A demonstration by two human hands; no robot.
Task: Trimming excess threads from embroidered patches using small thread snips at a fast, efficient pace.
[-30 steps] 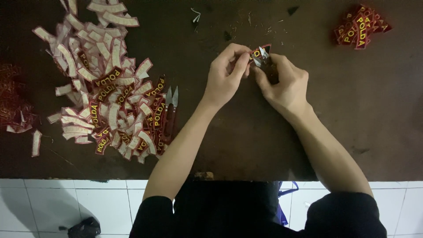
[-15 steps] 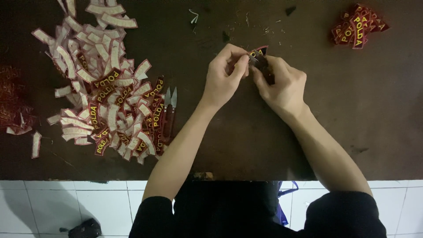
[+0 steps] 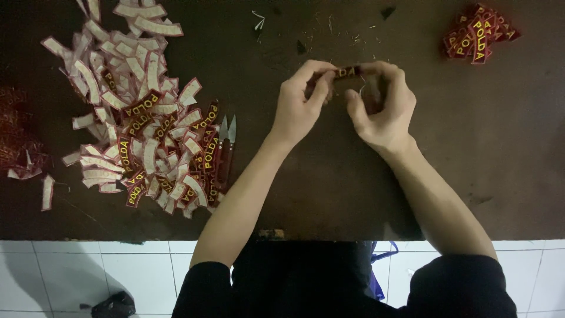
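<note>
Both my hands meet over the middle of a dark brown table. My left hand and my right hand pinch the two ends of one small curved embroidered patch, dark red with yellow letters. The patch is held just above the table surface. A thin loose thread hangs near my right fingers. Thread snips with red handles lie on the table left of my left forearm, at the edge of a big patch heap.
A large heap of similar patches, many face down and pale, covers the table's left part. A small stack of patches sits at the far right. Red scraps lie at the left edge. Thread bits litter the far middle. White floor tiles show below.
The patch has turned between my fingers and now lies level, lettering up. Both hands stayed over the same spot, my right fingers shifting their hold slightly.
</note>
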